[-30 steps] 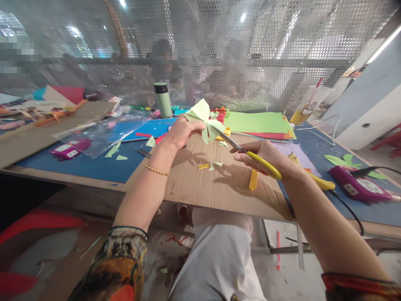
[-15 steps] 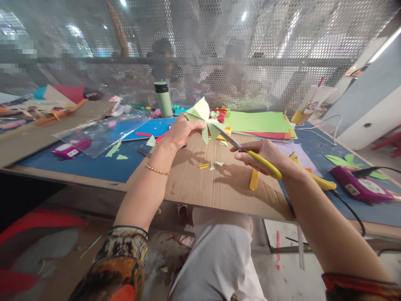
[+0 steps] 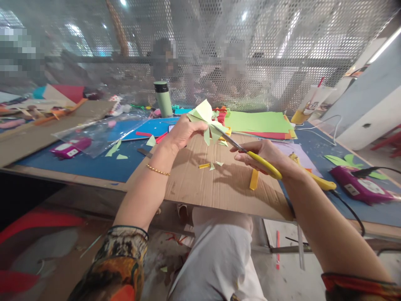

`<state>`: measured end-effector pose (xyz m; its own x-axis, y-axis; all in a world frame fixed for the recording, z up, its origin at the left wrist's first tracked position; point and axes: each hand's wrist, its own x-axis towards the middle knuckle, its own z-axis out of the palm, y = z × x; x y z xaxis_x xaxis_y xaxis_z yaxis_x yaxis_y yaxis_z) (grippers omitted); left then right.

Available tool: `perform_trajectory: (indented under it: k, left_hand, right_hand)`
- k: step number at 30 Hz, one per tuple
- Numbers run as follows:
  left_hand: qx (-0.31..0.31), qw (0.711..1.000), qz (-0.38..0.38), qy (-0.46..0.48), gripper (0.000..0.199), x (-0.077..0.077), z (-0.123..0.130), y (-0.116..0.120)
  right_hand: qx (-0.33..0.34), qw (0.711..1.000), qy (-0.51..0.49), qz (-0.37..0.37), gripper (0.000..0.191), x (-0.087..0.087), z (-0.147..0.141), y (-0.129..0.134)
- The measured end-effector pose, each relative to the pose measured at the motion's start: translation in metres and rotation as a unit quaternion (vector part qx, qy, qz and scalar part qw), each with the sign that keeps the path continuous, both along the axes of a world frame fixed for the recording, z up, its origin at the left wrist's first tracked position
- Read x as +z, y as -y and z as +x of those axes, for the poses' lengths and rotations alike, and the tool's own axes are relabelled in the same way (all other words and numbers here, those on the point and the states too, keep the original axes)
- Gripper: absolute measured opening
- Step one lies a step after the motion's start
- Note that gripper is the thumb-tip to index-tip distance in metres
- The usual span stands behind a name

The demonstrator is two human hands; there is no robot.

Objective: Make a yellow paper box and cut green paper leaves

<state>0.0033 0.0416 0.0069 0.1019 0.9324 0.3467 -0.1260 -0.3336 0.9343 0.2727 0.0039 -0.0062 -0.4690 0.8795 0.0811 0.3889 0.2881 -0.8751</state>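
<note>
Between the thumb and fingers of my left hand is a pale green paper flower, its pointed petals spreading out above the cardboard. My right hand grips yellow-handled scissors. Their metal blades point up and left and reach the flower's lower right petal; whether they are closed on the paper I cannot tell. Below the hands, small green paper scraps and a yellow strip lie on the brown cardboard sheet. A wider yellow piece lies under my right wrist.
A green flask stands at the back. Light green paper sheets lie behind my right hand. Purple power boxes and a yellow glue gun are on the right, with a cup farther back. Perforated metal sheeting rises behind.
My left hand and the paper flower have shifted slightly right and turned a little. My right hand and the scissors stay almost where they were.
</note>
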Motion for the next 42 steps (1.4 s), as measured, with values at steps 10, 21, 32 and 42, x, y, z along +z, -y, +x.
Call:
perform_trajectory:
  k: [10,21,32,42]
  left_hand:
    - [0.003,1.0,-0.001,0.004,0.027,-0.0011,0.0006,-0.0011]
    - [-0.006,1.0,0.005,0.002,0.027,-0.001,0.0015,-0.0004]
    - [-0.003,1.0,-0.007,0.01,0.026,-0.0015,0.003,-0.0001]
    - [-0.003,1.0,-0.017,0.008,0.027,-0.0022,0.0022,-0.0005]
  right_hand:
    - [-0.01,1.0,-0.009,-0.017,0.079,-0.0018,-0.0001,-0.0005]
    - [-0.014,1.0,-0.002,0.009,0.078,0.0003,-0.0014,0.001]
    - [-0.019,1.0,-0.015,0.012,0.081,-0.0069,-0.0008,-0.0023]
    - [-0.038,0.999,-0.02,0.0,0.079,-0.0075,-0.0001,-0.0038]
